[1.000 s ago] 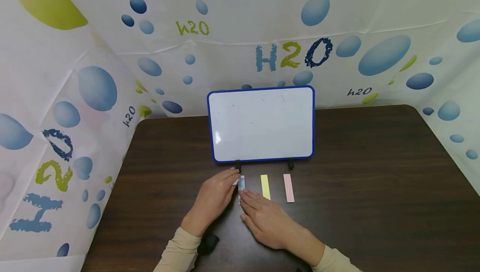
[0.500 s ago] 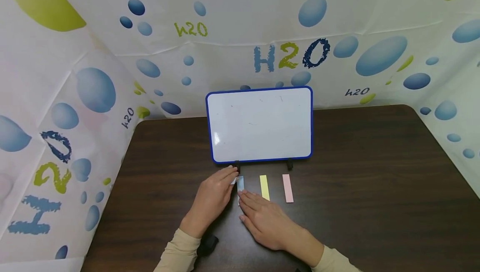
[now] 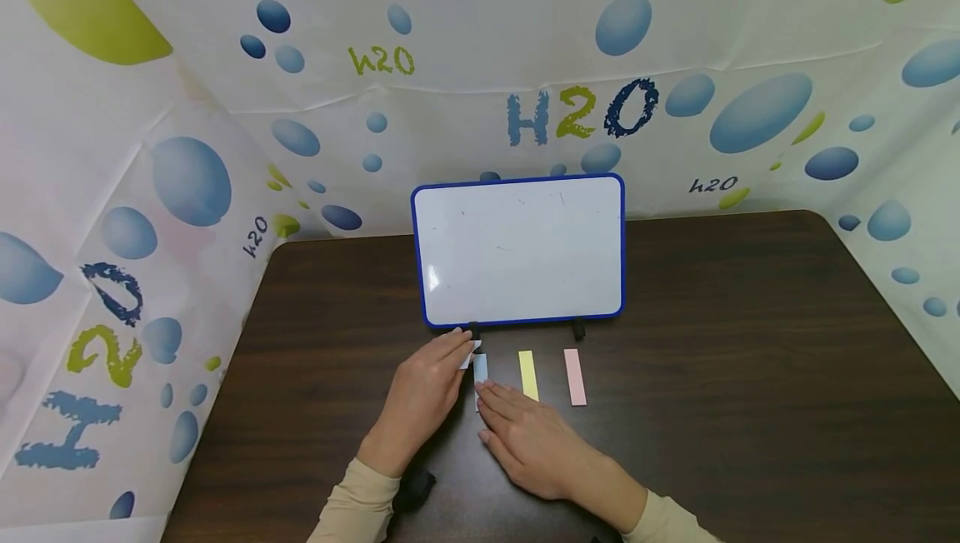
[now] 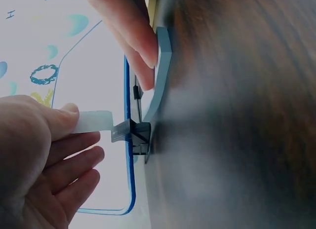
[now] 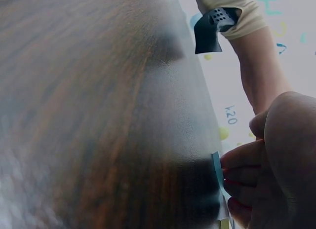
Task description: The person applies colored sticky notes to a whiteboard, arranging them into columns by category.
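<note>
My left hand [image 3: 427,389] pinches a pale blue sticky note strip [image 4: 95,121] between thumb and finger, its free end pointing at the whiteboard's foot in the left wrist view. Just below it on the table lies a narrow blue sticky note pad [image 3: 481,368], its near part hidden under fingers. The straight fingers of my right hand [image 3: 536,443] rest on that pad and hold it down. To the right are a yellow sticky note pad [image 3: 528,372], partly covered by the right hand, and a pink sticky note pad [image 3: 575,376].
A whiteboard [image 3: 517,251] with a blue frame stands behind the pads on black feet [image 3: 578,329]. Beneath everything is a dark wooden table [image 3: 750,376]. A printed curtain [image 3: 465,10] hangs around the table's far and left sides.
The blue strip in my left hand has come up off the pad and now shows separately beside the hand's fingertips. The right hand stays on the pad; the head view shifts slightly.
</note>
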`<state>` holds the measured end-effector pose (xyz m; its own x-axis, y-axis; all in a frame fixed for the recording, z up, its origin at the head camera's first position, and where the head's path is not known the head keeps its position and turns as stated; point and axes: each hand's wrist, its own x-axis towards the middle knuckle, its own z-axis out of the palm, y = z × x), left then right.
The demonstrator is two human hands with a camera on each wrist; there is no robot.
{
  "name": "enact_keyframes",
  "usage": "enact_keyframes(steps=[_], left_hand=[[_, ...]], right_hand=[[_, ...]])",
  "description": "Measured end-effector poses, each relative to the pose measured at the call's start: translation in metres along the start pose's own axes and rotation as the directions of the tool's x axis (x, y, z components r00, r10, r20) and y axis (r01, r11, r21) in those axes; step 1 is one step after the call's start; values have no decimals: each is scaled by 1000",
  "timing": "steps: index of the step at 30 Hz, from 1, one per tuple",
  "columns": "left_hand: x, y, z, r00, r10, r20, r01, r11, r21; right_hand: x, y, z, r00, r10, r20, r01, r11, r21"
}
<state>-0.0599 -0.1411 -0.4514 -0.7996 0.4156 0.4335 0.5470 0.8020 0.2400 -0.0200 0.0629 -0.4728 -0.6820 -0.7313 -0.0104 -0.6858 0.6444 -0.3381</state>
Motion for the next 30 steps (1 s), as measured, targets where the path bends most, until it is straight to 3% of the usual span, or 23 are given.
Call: enact_keyframes(steps=[8, 15, 21, 30], left_hand=[[-1, -3, -1, 1000, 25, 0, -25, 999, 46], [-2, -8, -1, 995, 53, -87, -46, 996, 74], [-2, -12, -2, 975, 82, -204, -64, 994, 93], [6, -16, -3, 943, 82, -322, -49, 993, 110]], right_hand=[[1, 1, 1, 1000, -8, 2, 8, 1000, -7], [1, 0, 3, 1000, -7, -23, 7, 1000, -14], [1, -1, 4, 999, -19, -31, 18, 1000, -20], [1, 2, 3, 999, -23, -40, 22, 999, -24]])
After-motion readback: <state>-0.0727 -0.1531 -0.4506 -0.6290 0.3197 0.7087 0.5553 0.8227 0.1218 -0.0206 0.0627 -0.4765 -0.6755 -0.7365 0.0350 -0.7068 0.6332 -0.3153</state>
